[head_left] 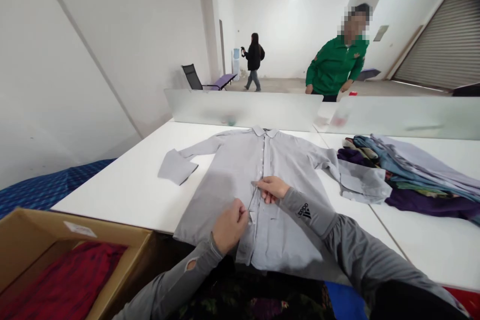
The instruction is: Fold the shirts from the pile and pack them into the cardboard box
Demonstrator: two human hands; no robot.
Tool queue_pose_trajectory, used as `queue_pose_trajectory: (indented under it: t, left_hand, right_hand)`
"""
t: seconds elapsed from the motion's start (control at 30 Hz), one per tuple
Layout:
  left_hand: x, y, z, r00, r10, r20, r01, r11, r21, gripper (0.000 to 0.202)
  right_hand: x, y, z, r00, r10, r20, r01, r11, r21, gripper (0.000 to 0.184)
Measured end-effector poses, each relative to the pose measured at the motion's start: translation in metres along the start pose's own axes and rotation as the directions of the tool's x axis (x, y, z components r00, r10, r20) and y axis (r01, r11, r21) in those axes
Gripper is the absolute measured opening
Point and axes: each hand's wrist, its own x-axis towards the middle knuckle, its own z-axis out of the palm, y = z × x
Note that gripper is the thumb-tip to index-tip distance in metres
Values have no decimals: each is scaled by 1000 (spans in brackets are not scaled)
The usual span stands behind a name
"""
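Note:
A light grey button-up shirt (228, 175) lies spread front side up on a white table (138, 160), collar at the far end and sleeves out to both sides. Its lower hem hangs at the near edge. My right hand (273, 188) pinches the front placket around the middle of the shirt. Lower and to the left, my left hand (230, 225) is closed, fingers curled in at the other placket edge. Between the hands the placket is lifted and slightly parted. Any button between the fingers is hidden.
Folded clothes (416, 175) are piled at the right, touching one shirt cuff. A cardboard box (138, 255) with red cloth (67, 280) stands at the near left. Frosted dividers (243, 107) line the far table edge. A person in green (335, 65) stands beyond; another person (254, 57) is farther back.

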Motion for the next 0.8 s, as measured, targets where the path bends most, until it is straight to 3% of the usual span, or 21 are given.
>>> queue_pose_trajectory:
  t: [0.03, 0.13, 0.2, 0.3, 0.47, 0.67, 0.8]
  left_hand:
    - [0, 1, -1, 1000, 2, 24, -1, 999, -42, 7]
    - [-1, 6, 1, 990, -26, 136, 32, 999, -42, 32]
    - [-1, 8, 2, 986, -51, 159, 47, 998, 28, 29]
    - [1, 7, 2, 992, -11, 123, 5, 999, 46, 14]
    - [1, -3, -2, 993, 111, 28, -108, 991, -84, 8]
    - [5, -17, 2, 985, 127, 119, -90, 958, -273, 10]
    - [8, -29, 7, 975, 104, 197, -27, 934, -357, 11]
  right_hand:
    - [2, 0, -1, 1000, 18, -24, -16, 995, 102, 32]
    - [11, -3, -2, 993, -12, -118, 49, 949, 312, 66]
    - [19, -4, -2, 985, -42, -166, 106, 913, 393, 82]
    - [38, -4, -4, 974, -52, -221, 151, 874, 461, 87]
    - [80, -11, -19, 954, -41, -297, 192, 844, 501, 68]
    - [136, -32, -49, 929, -28, -369, 226, 832, 507, 33]
    - [173, -39, -69, 894, -43, -445, 271, 843, 464, 27]
